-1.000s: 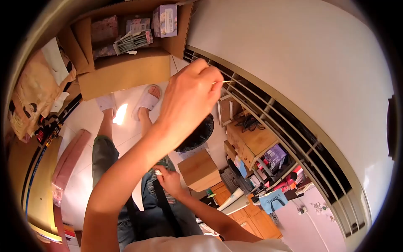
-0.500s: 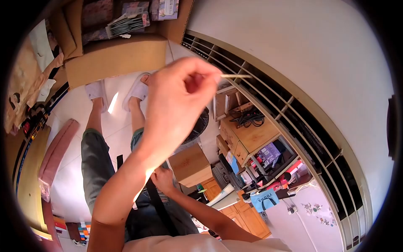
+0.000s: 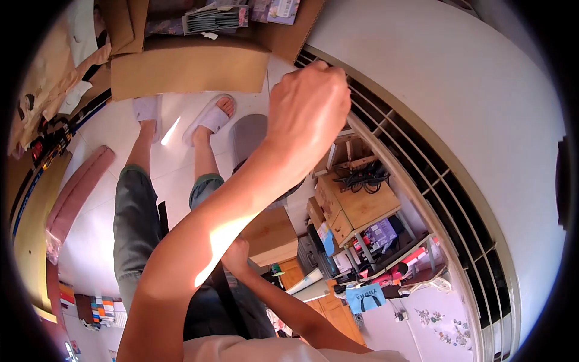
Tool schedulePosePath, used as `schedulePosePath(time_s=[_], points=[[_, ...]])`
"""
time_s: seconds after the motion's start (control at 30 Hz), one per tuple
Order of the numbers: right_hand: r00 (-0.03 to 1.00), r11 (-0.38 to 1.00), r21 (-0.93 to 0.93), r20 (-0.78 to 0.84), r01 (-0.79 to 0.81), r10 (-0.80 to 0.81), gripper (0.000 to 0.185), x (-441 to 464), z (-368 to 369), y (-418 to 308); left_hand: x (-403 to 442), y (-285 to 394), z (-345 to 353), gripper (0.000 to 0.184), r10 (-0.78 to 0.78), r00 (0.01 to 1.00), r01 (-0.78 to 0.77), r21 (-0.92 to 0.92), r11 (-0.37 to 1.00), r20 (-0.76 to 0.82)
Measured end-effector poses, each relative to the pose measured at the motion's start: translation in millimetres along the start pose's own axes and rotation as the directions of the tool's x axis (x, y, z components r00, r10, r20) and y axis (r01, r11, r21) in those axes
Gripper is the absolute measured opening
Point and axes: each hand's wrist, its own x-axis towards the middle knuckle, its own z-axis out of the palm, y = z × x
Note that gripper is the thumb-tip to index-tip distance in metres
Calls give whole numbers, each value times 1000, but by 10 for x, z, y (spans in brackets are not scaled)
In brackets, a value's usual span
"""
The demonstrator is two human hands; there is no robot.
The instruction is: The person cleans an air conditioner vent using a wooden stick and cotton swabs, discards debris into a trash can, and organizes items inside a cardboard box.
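Knuckles lead here: the left hand is up high, back of the hand to the camera, its wrist slightly bent and its forearm slanting up from the lower left. Its fingers are curled nearly closed, and whether they pinch anything cannot be told from this side. It's over the upper end of the cream grille with thin crossing bars, though contact can't be made out. That grille runs down along the curved edge of the smooth white panel.

Lower down, the right hand sits near the lap, partly behind the left forearm; its fingers look bent, but how far, and what they hold, is hidden. Dark grey rolled-up trousers come next, with a black strap across the lap.

Beyond, a brown wooden-looking box stands beside the legs, and pale lilac slippers rest on the white tiled floor. An open cardboard box lies past the toes, flat packets inside near its front edge. Off right, black coiled cables top a light wooden cabinet, and a light-blue bag hangs by the wall.
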Motion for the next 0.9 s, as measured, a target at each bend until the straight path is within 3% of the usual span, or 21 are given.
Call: schedulePosePath(time_s=[0.03, 0.17, 0.27, 0.37, 0.47, 0.5, 0.63, 0.73, 0.87, 0.9], points=[[998, 999, 23, -43, 36, -35, 26, 0, 47, 29, 6, -3, 28, 5, 3, 1000, -3, 56, 998, 15], [981, 998, 43, -190, 56, -47, 25, 58, -5, -101, 46, 113, 5, 11, -147, 974, 174, -146, 974, 175], [984, 997, 68, -176, 46, -33, 25, 36, 45, -43, 21, 156, -145, 12, -187, 937, 263, -245, 933, 295], [994, 997, 63, -106, 34, -27, 25, 20, 64, -9, -42, 108, -208, 13, -91, 936, 264, -507, 820, 340], [998, 1000, 21, -57, 4, -3, 23, 22, 29, -44, -43, 39, -283, 12, -112, 938, 244, -395, 886, 329], [998, 1000, 15, -56, 5, -5, 23, 40, 9, -76, -55, 15, -288, 11, -170, 960, 231, -286, 930, 223], [1000, 1000, 11, -19, -8, 8, 25, 27, 25, -71, -37, -35, -187, 9, -110, 993, 116, -196, 974, 38], [984, 995, 83, -175, 46, -31, 26, 36, 67, -78, -25, -2, -19, 9, -163, 984, 175, -194, 965, 75], [967, 996, 67, -250, 55, -37, 22, -66, 195, 44, -99, 128, -86, 12, -310, 913, 404, -473, 783, 266], [966, 996, 71, -255, 54, -35, 22, -68, 201, 54, -129, 124, -113, 14, -278, 916, 390, -480, 786, 290]])
